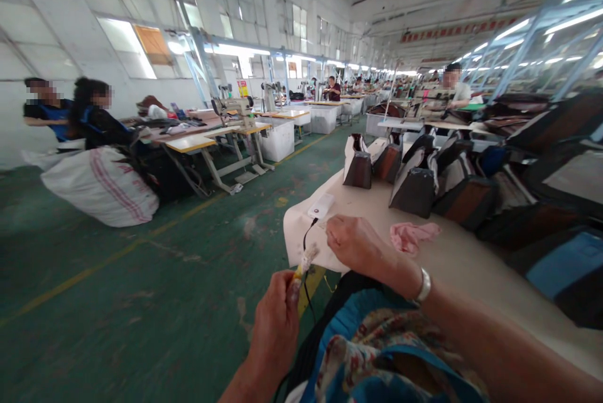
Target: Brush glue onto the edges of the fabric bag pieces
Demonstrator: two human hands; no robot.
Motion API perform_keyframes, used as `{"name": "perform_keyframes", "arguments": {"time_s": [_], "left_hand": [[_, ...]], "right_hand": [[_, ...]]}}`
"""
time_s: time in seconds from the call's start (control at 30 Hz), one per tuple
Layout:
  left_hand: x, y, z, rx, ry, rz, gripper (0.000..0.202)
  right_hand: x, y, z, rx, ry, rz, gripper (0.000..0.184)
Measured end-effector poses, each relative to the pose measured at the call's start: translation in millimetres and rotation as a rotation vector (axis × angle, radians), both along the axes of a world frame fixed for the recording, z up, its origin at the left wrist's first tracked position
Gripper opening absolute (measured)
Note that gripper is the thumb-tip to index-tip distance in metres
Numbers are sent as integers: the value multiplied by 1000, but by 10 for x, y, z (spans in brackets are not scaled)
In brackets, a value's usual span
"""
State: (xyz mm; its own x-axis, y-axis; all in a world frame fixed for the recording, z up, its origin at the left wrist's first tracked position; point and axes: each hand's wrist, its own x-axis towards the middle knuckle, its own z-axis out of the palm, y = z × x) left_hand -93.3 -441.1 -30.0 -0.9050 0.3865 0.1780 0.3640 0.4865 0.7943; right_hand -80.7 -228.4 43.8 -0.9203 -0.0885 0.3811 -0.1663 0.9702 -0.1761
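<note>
My left hand [277, 306] is closed around the yellow handle of a small brush [308, 257], whose whitish, caked end points up and to the right. Above the table's front corner is my right hand [351, 243], its fingers pinched together; whatever lies between them is hidden or too small to name. Just beyond those fingers, a white box-like device [321, 206] rests on the table, and a black cable [306, 235] runs from it over the edge. To the right of my right hand lies a crumpled pink cloth [413, 236].
Several dark and brown bag pieces [417, 189] stand along the back and right of the pale table [452, 265]. A large white sack [103, 186] sits on the green floor at left, near two people. Sewing machines [234, 111] line the aisle; another person [453, 92] works behind the bags.
</note>
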Motion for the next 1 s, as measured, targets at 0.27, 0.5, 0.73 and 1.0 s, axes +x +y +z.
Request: {"name": "perform_keyframes", "arguments": {"time_s": [0.27, 0.5, 0.73, 1.0], "left_hand": [[-52, 33, -44, 12, 82, 57, 25], [-30, -27, -54, -25, 242, 61, 23], [-66, -46, -162, -64, 246, 86, 19], [-90, -83, -134, -63, 363, 85, 19]], "right_hand": [[262, -63, 3, -261, 106, 214, 19], [88, 117, -105, -255, 157, 71, 19], [321, -51, 46, -287, 108, 260, 19], [94, 116, -85, -108, 115, 14, 19]]}}
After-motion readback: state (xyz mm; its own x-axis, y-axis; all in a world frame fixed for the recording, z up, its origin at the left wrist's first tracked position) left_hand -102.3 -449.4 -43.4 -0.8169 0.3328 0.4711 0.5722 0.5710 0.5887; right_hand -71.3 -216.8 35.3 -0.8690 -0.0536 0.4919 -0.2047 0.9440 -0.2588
